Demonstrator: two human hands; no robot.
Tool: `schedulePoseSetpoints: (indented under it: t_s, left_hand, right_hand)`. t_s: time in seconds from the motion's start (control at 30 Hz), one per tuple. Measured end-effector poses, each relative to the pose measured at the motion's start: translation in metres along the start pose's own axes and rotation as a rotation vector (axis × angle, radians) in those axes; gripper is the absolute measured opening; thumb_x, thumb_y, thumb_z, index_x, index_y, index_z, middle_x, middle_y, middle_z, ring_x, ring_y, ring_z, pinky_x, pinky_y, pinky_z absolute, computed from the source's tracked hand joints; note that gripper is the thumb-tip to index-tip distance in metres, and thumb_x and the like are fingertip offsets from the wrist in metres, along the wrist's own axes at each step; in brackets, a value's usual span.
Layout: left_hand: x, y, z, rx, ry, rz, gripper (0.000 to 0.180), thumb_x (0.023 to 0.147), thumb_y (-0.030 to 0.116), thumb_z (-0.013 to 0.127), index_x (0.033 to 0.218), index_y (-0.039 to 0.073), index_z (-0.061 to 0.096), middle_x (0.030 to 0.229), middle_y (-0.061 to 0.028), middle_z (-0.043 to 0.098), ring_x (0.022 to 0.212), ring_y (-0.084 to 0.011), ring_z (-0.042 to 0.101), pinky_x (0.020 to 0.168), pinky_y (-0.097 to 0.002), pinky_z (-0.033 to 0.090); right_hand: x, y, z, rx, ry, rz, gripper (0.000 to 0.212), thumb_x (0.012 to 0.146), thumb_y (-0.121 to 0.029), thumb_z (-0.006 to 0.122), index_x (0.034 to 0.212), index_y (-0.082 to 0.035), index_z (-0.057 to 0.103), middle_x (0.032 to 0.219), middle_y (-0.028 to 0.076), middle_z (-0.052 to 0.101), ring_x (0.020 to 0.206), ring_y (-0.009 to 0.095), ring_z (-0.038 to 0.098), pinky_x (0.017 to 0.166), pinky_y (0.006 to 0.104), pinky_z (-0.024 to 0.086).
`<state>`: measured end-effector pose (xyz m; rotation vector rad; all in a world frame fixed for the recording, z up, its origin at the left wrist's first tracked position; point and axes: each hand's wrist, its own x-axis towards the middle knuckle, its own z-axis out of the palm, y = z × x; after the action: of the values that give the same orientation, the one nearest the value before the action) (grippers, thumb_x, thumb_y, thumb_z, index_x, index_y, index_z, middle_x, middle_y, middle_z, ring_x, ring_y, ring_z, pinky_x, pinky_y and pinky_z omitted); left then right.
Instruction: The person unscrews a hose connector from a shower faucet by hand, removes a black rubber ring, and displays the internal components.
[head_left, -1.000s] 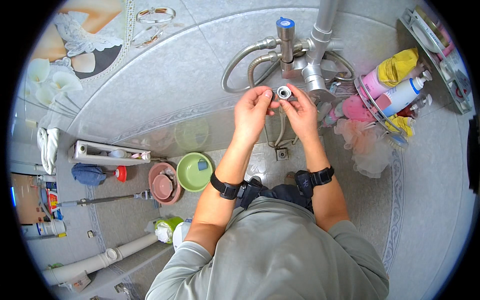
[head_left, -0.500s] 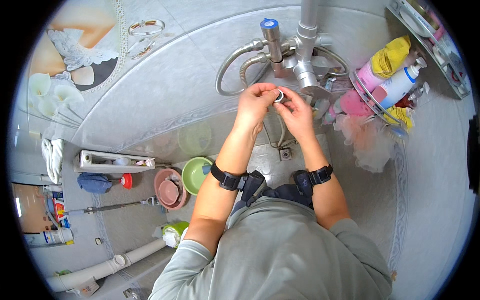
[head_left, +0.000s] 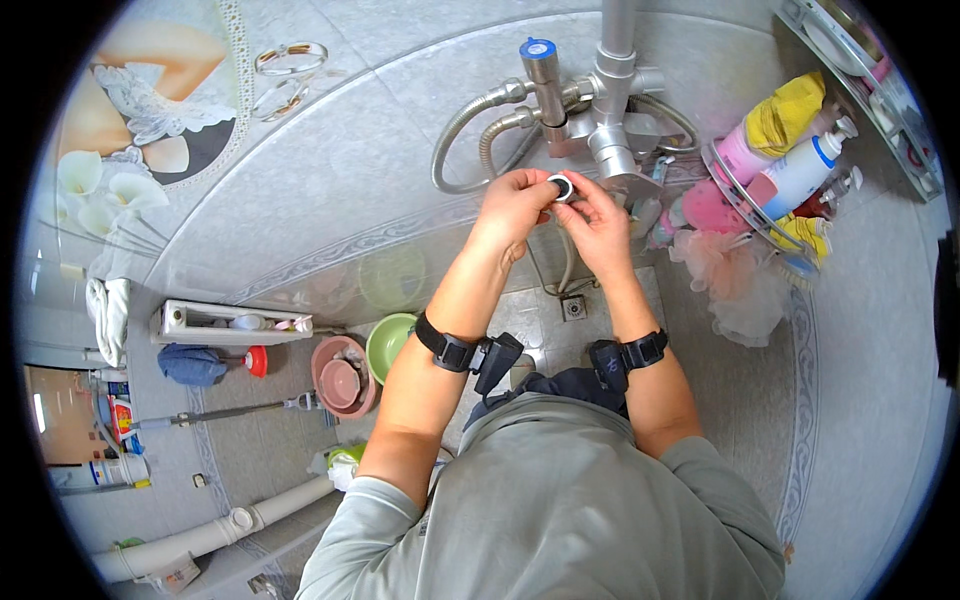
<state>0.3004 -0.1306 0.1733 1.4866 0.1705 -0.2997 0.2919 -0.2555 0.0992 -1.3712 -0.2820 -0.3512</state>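
Between my two hands is a small round ring-shaped fitting (head_left: 564,188), silvery white at the rim with a dark middle. The fingers of my left hand (head_left: 514,205) are closed on its left side, the thumb at its opening. My right hand (head_left: 598,220) pinches the same fitting from the right. Just beyond the hands, a chrome valve with a blue cap (head_left: 541,80) is mounted on the wall, joined to braided metal hoses (head_left: 447,135). Beside it stands a thick silver pipe (head_left: 612,100).
At right a wire corner rack (head_left: 722,170) holds bottles and yellow packets, with mesh bath puffs (head_left: 730,280) hanging below. Pink basins (head_left: 340,380) and a green basin (head_left: 388,345) stand on the floor at left, near a plunger (head_left: 256,361). A floor drain (head_left: 573,308) lies below my hands.
The fitting has turned so more of its round opening faces up. Both hands keep hold of it and have shifted only slightly.
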Motion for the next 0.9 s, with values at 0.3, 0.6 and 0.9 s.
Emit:
schedulePoseSetpoints:
  t_s: [0.3,0.6,0.9]
  left_hand:
    - [0.006,-0.006,-0.004,-0.218,-0.073,0.011,0.013,0.085,0.010,0.059,0.097,0.005,0.061,0.086,-0.0005,0.064,0.074,-0.0087,0.058,0.065,-0.0214,0.046]
    - [0.000,-0.009,-0.006,-0.240,-0.040,0.028,0.016,0.084,0.007,0.058,0.099,0.002,0.062,0.087,-0.0023,0.064,0.073,-0.0083,0.058,0.065,-0.0205,0.045]
    - [0.009,-0.012,-0.011,-0.252,-0.069,0.004,0.016,0.083,0.008,0.060,0.097,0.000,0.062,0.082,-0.0023,0.063,0.067,-0.0063,0.056,0.057,-0.0178,0.043]
  right_hand:
    - [0.008,-0.006,-0.006,-0.173,-0.046,-0.111,0.036,0.077,-0.005,0.070,0.111,-0.001,0.059,0.105,0.011,0.065,0.086,0.016,0.066,0.070,0.0275,0.054]
    - [0.003,-0.002,0.000,-0.101,-0.001,-0.058,0.040,0.077,-0.007,0.071,0.114,0.000,0.057,0.108,0.011,0.065,0.086,0.016,0.065,0.071,0.0262,0.053]
    - [0.009,-0.011,-0.003,-0.302,-0.036,-0.242,0.032,0.075,-0.009,0.072,0.103,-0.001,0.061,0.105,0.012,0.065,0.081,0.020,0.066,0.069,0.0284,0.054]
